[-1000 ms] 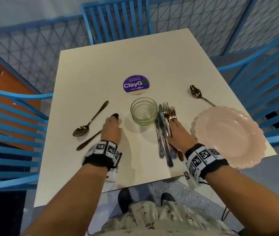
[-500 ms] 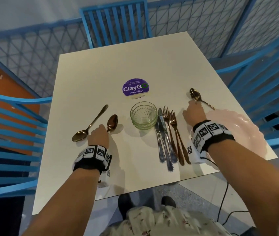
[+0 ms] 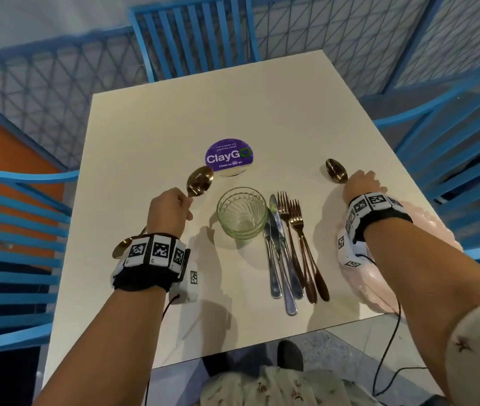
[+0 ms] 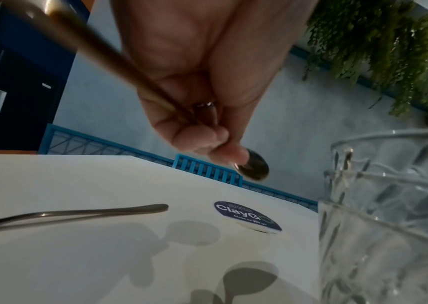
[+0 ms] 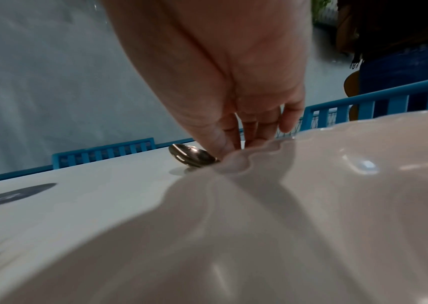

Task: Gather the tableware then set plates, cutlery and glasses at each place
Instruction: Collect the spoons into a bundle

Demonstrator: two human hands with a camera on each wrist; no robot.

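My left hand (image 3: 171,209) grips the handle of a gold spoon (image 3: 199,180) and holds it above the table, bowl pointing away; in the left wrist view the fingers (image 4: 202,133) curl round the handle. A second spoon (image 3: 121,247) lies under that wrist. My right hand (image 3: 360,186) reaches down with straight fingers (image 5: 257,127) onto the handle of a third spoon (image 5: 192,157), which lies on the table by the pink plate (image 3: 391,282); the plate's rim hides the fingertips. A green glass (image 3: 241,212), two knives (image 3: 275,250) and two forks (image 3: 298,238) lie in the middle.
The cream table (image 3: 174,112) carries a round purple ClayGo sticker (image 3: 228,156) beyond the glass. Blue chairs stand at the far side (image 3: 191,33), at the left (image 3: 13,230) and at the right (image 3: 452,136). The plate overhangs the table's right edge. Wrist cables hang below.
My left hand closed on a spoon and lifted it forward off the table. My right hand left the forks and moved right to the spoon beside the plate.
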